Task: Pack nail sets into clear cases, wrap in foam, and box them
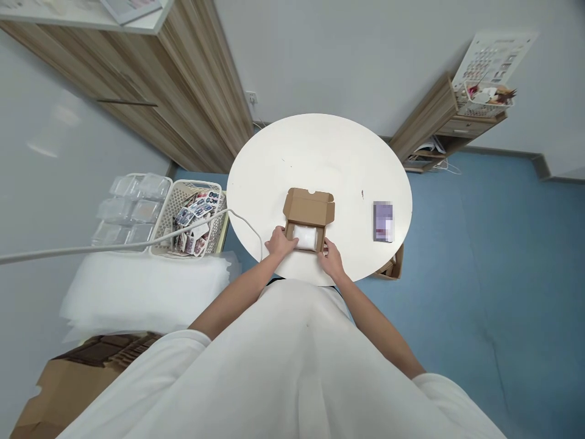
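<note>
On the round white table lies a small brown cardboard box with its lid tipped back, away from me. Inside it sits a white wrapped packet, whose contents I cannot make out. My left hand grips the box's left wall, the thumb reaching over the rim beside the packet. Opposite it, my right hand pinches the right wall near the front corner. Both hands are closed on the box, with some fingertips hidden behind its sides.
A purple blurred item lies on the table at the right. Left of the table stand a basket of printed cards, clear plastic boxes and white wrapping sheets. A white cable crosses to the table's left edge.
</note>
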A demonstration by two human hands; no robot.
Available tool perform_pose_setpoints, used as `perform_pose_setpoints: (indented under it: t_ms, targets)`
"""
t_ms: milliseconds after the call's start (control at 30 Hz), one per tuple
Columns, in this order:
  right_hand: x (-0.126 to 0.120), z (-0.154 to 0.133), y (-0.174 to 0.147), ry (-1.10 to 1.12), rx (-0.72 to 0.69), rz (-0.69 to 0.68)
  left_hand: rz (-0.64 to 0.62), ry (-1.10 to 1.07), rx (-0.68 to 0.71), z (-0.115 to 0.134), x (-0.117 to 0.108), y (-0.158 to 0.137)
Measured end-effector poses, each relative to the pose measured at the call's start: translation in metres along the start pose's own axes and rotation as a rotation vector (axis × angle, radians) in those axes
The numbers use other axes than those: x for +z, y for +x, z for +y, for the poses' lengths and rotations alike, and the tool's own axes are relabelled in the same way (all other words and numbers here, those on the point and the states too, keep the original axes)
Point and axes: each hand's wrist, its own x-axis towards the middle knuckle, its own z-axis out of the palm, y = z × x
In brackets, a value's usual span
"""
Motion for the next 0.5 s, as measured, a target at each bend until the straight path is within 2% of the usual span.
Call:
perform_pose_setpoints:
  t_ms: [233, 500]
  targets:
    - [0.018, -0.003, -0.006, -0.013, -0.008, 0.042, -0.019, 0.011, 0.028, -0.018, -0.007, 0.003]
    - [0.014, -0.001, -0.005, -0.055, 0.023, 0.124, -0.042, -0.002, 0.089, -0.011, 0.001, 0.005]
